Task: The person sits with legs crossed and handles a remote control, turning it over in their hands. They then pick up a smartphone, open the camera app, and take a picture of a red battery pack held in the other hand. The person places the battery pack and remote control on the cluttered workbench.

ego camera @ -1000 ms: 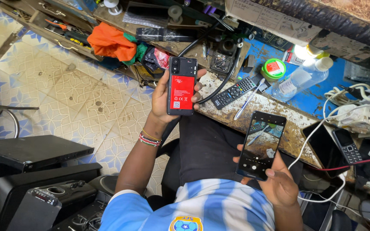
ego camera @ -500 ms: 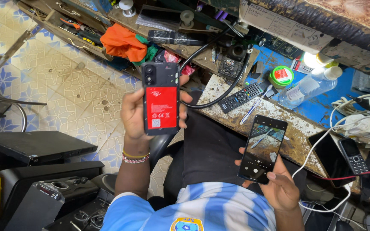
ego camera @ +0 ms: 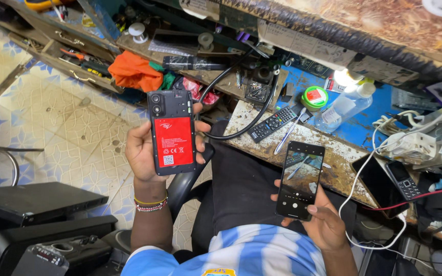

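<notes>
Head view looks down on us, seated in a blue-and-white striped shirt (ego camera: 241, 250). Nearest to us, our right hand (ego camera: 326, 225) holds a slim black smartphone with a lit screen (ego camera: 301, 180) upright over our lap; the fingers wrap behind it and the thumb rests on the lower edge of the screen, which shows a camera picture of the desk. Our left hand (ego camera: 141, 151), with beaded bracelets (ego camera: 150, 204) at the wrist, grips a black phone with its back cover off, showing a red battery (ego camera: 172, 132). The fingers curl round its right edge and the thumb presses its left edge, so it stands upright over the patterned floor tiles (ego camera: 52, 122), well apart from the other phone.

Beyond our knees lies the worn, stained desk (ego camera: 328, 148). On it we see a black remote control (ego camera: 273, 123) with a white pen-like tool (ego camera: 288, 134) just beside it, and a thick black cable (ego camera: 241, 115) looping near them. Farther right sit a small black keypad phone (ego camera: 404, 180) and a white power strip (ego camera: 415, 144) with white leads. Farther back stand a clear plastic bottle (ego camera: 345, 106), a round green-rimmed tin (ego camera: 314, 97) and a crumpled orange cloth (ego camera: 133, 71).
</notes>
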